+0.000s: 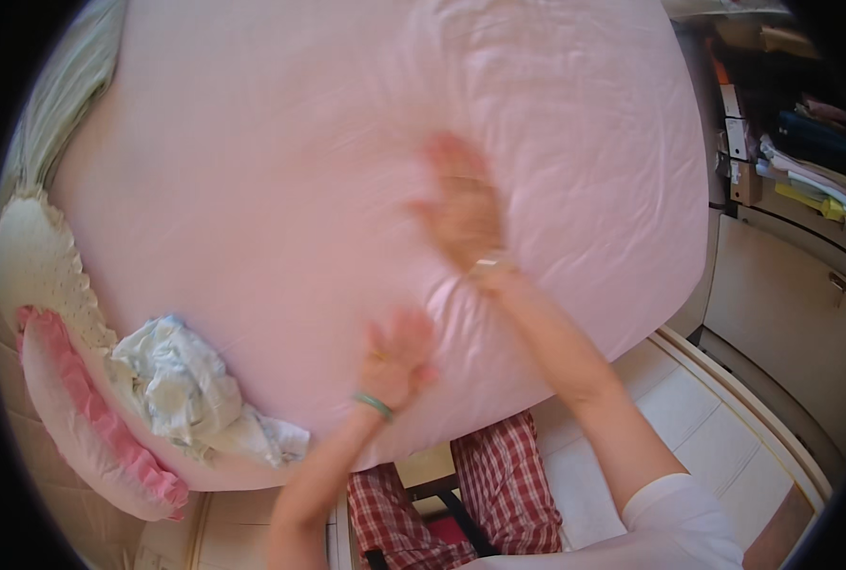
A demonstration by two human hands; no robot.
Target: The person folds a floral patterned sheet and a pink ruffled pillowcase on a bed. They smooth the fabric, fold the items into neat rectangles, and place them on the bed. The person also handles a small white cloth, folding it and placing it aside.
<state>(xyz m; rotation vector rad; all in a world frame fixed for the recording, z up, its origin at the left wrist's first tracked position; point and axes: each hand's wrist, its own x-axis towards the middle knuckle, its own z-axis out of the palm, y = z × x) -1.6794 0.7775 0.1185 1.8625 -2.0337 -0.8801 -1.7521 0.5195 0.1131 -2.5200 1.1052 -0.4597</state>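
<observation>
A pink fitted sheet (252, 209) covers the bed. My right hand (461, 209) lies flat on it near the middle, thumb apart from the fingers, which are smeared by motion. A pale watch or bracelet circles that wrist. Closer to the near edge, my left hand (399, 359) is over the sheet with fingers apart, also blurred, a green bangle on its wrist. Neither hand holds anything. Wrinkles run through the sheet around and to the right of my right hand, while the left part looks smoother.
At the left lie a cream ruffled pillow (43, 256), a pink-frilled pillow (100, 418) and a crumpled white-blue cloth (181, 380). A grey-green cloth (76, 85) hangs at the far left. Shelves with folders and papers (813, 176) stand right, above a cabinet door (784, 285) with a key.
</observation>
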